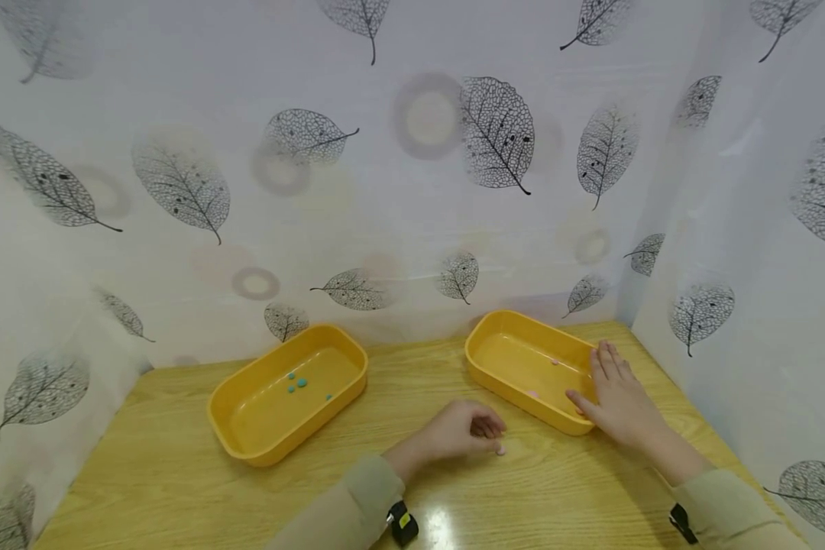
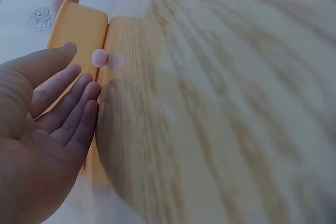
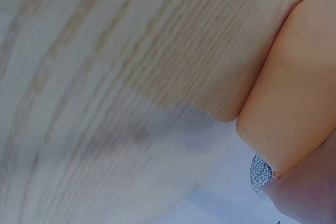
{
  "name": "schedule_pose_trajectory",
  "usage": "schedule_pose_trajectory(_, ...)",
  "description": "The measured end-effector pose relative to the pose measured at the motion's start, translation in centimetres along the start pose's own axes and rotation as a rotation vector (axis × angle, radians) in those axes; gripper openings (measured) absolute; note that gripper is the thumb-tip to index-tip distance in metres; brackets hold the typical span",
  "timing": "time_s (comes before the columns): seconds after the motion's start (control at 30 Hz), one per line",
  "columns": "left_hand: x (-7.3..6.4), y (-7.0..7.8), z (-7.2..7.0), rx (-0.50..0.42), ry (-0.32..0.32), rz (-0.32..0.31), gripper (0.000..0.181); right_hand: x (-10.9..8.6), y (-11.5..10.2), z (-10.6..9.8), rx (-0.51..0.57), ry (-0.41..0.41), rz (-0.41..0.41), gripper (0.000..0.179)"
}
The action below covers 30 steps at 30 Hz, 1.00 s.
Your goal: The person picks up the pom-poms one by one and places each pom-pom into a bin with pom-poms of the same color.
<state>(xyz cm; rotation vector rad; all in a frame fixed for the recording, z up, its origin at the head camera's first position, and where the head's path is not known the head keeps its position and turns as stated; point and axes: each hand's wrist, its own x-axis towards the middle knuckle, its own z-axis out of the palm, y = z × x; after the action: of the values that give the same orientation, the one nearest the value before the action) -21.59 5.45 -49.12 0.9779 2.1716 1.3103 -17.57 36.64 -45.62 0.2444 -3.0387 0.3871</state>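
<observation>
My left hand (image 1: 457, 431) is low over the table, its fingers loosely bent and holding nothing. A small pink ball (image 2: 100, 57) lies on the wood just past the fingertips in the left wrist view, apart from the thumb. On the near right corner of the right yellow tray (image 1: 512, 393) rests my right hand (image 1: 622, 401), fingers fairly straight over the end rim, thumb spread toward the front side. Inside that tray are a pink piece (image 1: 532, 394) and a smaller one (image 1: 554, 362). The right wrist view shows the tray's outer wall (image 3: 289, 87) beside the hand.
To the left stands another yellow tray (image 1: 261, 456), set at a slant, with several small teal pieces (image 1: 302, 383) in it. Both trays are on the wood-grain table (image 1: 179, 496). A leaf-patterned white curtain (image 1: 399, 206) hangs behind and along the sides.
</observation>
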Motion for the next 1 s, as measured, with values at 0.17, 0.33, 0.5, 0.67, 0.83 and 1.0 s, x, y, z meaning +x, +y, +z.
schedule_pose_trajectory(0.17, -0.04, 0.08, 0.09, 0.066, -0.034, 0.017, 0.024, 0.02, -0.09, -0.07, -0.002, 0.004, -0.003, 0.099)
schedule_pose_trajectory(0.33, -0.13, 0.01, 0.15, 0.151, -0.044, 0.051, 0.019, 0.04, -0.04, -0.04, 0.001, 0.001, -0.004, 0.098)
schedule_pose_trajectory(0.5, -0.15, 0.41, 0.13, 0.281, -0.067, 0.098, 0.017, 0.01, 0.01, 0.04, 0.004, 0.003, -0.005, 0.099)
schedule_pose_trajectory(0.67, -0.07, 0.81, 0.18, 0.366, -0.088, 0.106, 0.014, -0.02, 0.03, 0.06, 0.004, 0.004, -0.008, 0.099)
schedule_pose_trajectory(0.83, 0.08, 0.85, 0.28, 0.408, -0.103, 0.113, 0.011, 0.00, -0.02, 0.07, 0.007, 0.000, -0.006, 0.099)
schedule_pose_trajectory(1.0, 0.09, 0.97, 0.35, 0.443, -0.099, 0.132, 0.009, 0.01, -0.15, 0.00, 0.016, -0.007, -0.001, 0.099)
